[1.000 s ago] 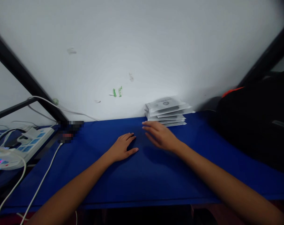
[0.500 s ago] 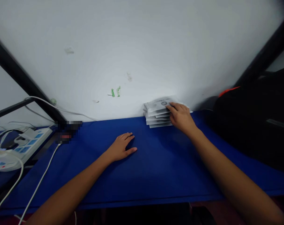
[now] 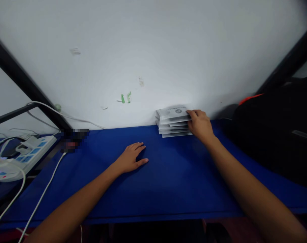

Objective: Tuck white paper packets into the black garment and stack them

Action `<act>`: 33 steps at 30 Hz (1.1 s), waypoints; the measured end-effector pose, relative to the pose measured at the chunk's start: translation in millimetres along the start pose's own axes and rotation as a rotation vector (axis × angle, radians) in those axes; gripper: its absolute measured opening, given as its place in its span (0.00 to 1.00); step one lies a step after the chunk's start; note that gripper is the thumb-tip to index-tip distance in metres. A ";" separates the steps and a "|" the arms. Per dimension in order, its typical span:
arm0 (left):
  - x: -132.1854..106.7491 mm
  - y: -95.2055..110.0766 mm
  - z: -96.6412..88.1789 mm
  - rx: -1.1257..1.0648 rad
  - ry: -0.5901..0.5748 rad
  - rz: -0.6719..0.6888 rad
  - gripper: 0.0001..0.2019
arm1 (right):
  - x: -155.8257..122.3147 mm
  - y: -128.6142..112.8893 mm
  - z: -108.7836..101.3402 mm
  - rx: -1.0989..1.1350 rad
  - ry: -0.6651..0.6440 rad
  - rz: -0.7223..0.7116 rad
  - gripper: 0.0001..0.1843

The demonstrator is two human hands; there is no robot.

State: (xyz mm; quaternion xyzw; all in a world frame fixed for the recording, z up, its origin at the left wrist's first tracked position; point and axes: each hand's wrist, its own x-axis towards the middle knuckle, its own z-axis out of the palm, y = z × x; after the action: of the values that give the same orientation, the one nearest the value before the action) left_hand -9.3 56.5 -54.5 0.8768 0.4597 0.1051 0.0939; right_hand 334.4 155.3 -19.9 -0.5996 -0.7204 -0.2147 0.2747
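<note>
A stack of white paper packets (image 3: 173, 123) lies against the wall at the back of the blue table (image 3: 158, 189). Its top packet (image 3: 172, 112) bears dark print and a round mark; the layers below are unevenly aligned. My right hand (image 3: 201, 125) grips the stack's right end, fingertips over the top corner and thumb at the near side. How many layers sit between its fingers is hidden. My left hand (image 3: 133, 157) rests flat on the tabletop, left of the stack and nearer to me, fingers and thumb apart, holding nothing.
A large black bag (image 3: 275, 135) with an orange edge takes up the right side. On the left are a white power strip (image 3: 33, 153), white cables (image 3: 46, 189) and a blurred-out dark object (image 3: 74, 140). Dark frame posts (image 3: 24, 77) slant up at both sides.
My right hand has slid slightly right, from on top of the stack to its right end, showing more of the top packet. My left hand stays in place.
</note>
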 end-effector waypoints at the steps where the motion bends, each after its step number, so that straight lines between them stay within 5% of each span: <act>1: 0.0 -0.5 0.4 0.000 0.003 0.002 0.33 | 0.7 1.3 0.6 -0.012 0.001 -0.006 0.22; 9: -0.3 -1.5 1.0 -0.007 0.025 0.016 0.32 | -1.6 7.8 5.7 0.010 0.147 -0.080 0.15; 14: -0.2 -0.9 -0.6 -0.083 0.014 -0.002 0.31 | -6.8 -10.7 -5.9 0.083 0.309 -0.194 0.14; 19: 6.7 -16.5 2.0 -0.427 0.284 -0.095 0.19 | -27.9 -60.6 -30.4 0.223 0.410 -0.510 0.13; 24: 13.0 -39.6 -2.9 -0.885 0.639 -0.421 0.15 | -50.7 -103.7 -47.7 0.364 0.295 -0.782 0.11; 33: 11.6 -57.2 -17.8 -0.735 0.713 -0.461 0.14 | -58.3 -108.5 -47.0 0.387 0.007 -0.884 0.15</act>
State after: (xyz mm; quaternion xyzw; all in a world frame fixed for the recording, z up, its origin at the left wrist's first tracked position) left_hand -52.6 99.3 -51.2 0.5732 0.5760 0.5252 0.2527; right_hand 241.9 61.3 -20.3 -0.1729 -0.9320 -0.1750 0.2661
